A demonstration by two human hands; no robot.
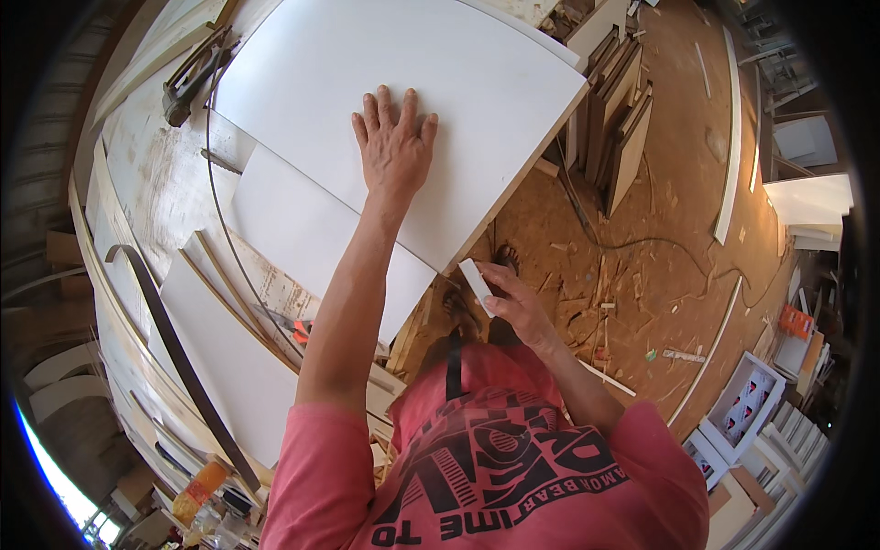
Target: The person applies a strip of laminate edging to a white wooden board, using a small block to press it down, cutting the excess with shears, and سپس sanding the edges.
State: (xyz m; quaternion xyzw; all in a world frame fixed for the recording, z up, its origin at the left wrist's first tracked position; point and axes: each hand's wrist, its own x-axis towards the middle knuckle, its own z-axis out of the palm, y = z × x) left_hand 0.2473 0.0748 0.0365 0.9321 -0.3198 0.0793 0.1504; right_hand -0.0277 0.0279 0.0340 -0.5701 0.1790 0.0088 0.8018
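Pressing with the flat, open left hand (396,151) should steady the white panel (495,119) beneath it. The right hand (524,310) grips a small white block (476,287) beside the panel's near corner, best held square.

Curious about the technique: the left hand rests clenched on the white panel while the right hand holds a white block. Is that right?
Not clenched: the head view shows the left hand open and flat on the white panel. The rest holds.
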